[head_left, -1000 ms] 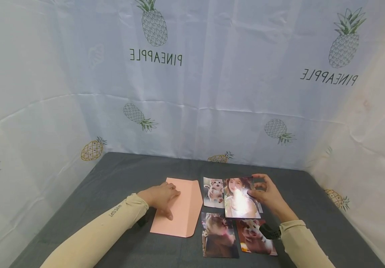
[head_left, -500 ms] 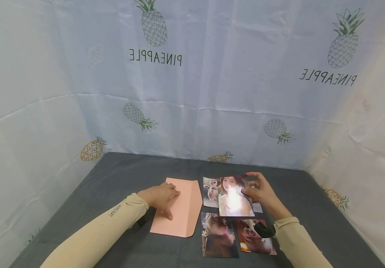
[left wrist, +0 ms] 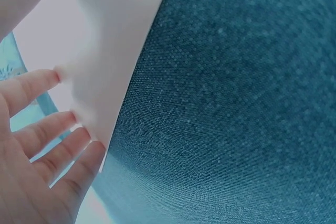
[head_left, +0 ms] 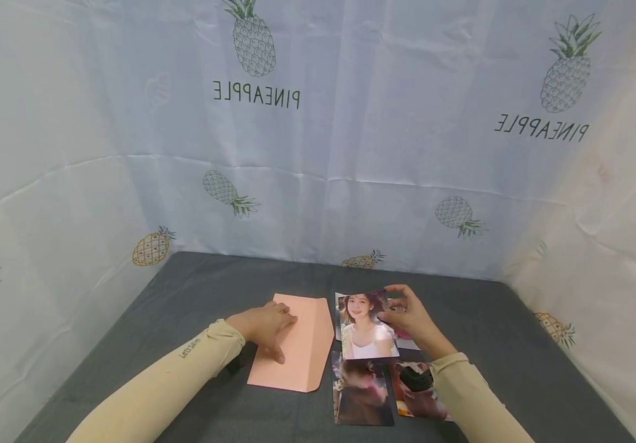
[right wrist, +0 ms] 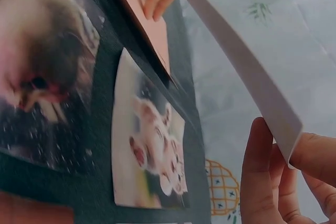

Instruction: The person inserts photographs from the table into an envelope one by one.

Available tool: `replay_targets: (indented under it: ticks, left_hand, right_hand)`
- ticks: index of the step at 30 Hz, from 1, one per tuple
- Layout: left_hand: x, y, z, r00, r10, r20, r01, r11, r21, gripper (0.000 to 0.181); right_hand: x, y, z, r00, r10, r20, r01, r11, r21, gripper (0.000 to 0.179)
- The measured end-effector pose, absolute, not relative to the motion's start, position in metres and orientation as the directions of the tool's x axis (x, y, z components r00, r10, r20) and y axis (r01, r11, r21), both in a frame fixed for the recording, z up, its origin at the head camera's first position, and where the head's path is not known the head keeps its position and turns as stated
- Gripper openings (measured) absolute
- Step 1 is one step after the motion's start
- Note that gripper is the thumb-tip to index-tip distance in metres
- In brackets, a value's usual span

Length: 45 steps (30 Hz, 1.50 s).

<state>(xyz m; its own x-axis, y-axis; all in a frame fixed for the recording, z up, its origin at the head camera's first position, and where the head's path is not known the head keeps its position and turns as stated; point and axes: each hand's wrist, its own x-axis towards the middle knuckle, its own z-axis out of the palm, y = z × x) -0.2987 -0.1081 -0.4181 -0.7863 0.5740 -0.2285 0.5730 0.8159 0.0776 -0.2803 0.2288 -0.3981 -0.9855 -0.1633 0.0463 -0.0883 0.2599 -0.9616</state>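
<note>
A pink envelope [head_left: 307, 344] lies on the dark cloth with its flap side to the right. My left hand [head_left: 265, 329] rests on it, fingers spread; in the left wrist view the fingertips [left wrist: 81, 135] touch the envelope near its edge. My right hand [head_left: 414, 320] pinches the right edge of a photo print [head_left: 365, 338] of a person in a white top, thumb on the front. The right wrist view shows that print from its edge, raised above the table. Beneath it, a kitten photo [right wrist: 152, 150] lies flat, mostly hidden in the head view.
Two more animal photos lie nearer the front: one at the left [head_left: 362, 397] and a reddish one [head_left: 423, 403] partly covered by the right wrist and its black strap. Another print [head_left: 409, 344] shows behind the right hand. Pineapple-printed white curtains [head_left: 318, 141] enclose the table.
My right hand has moved left with the person's photo, which now covers most of the kitten photo and hangs close to the envelope's flap. The left hand and envelope have stayed put.
</note>
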Motion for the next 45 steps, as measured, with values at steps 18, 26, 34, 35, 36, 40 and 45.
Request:
replay_targets:
  ticks: [18,26,34,35,36,40,45]
  left_hand:
    - [-0.299,-0.109,-0.418,-0.787,0.576,-0.222,0.568,0.816,0.108,0.089]
    - [-0.297,-0.108,-0.416,-0.790,0.565,-0.238,0.552,0.825,0.125,0.090]
    - [-0.298,-0.109,-0.417,-0.791,0.564,-0.237,0.550,0.825,0.129,0.090]
    - [-0.299,-0.109,-0.418,-0.792,0.564,-0.234,0.550,0.825,0.129,0.090]
    - [-0.299,-0.109,-0.418,-0.793,0.564,-0.232,0.550,0.825,0.128,0.090]
    - [-0.300,-0.109,-0.419,-0.794,0.564,-0.227,0.548,0.826,0.134,0.091]
    - [-0.300,-0.109,-0.419,-0.792,0.568,-0.223,0.553,0.823,0.134,0.091]
  right_hand:
    - [-0.294,0.181,-0.416,-0.996,-0.087,-0.023,-0.006,0.329,-0.944,0.060]
    - [-0.297,0.169,-0.417,-0.997,-0.077,-0.024,-0.005,0.358,-0.934,0.058]
    - [-0.301,0.160,-0.420,-0.998,-0.059,-0.016,-0.009,0.406,-0.914,0.057]
    - [-0.301,0.160,-0.420,-0.998,-0.057,-0.014,-0.011,0.407,-0.913,0.057]
    - [-0.302,0.159,-0.420,-0.998,-0.051,-0.020,-0.002,0.400,-0.917,0.057]
    - [-0.303,0.155,-0.421,-0.999,-0.033,-0.031,0.016,0.398,-0.917,0.057]
    - [-0.304,0.152,-0.423,-0.999,-0.022,-0.043,0.031,0.400,-0.916,0.057]
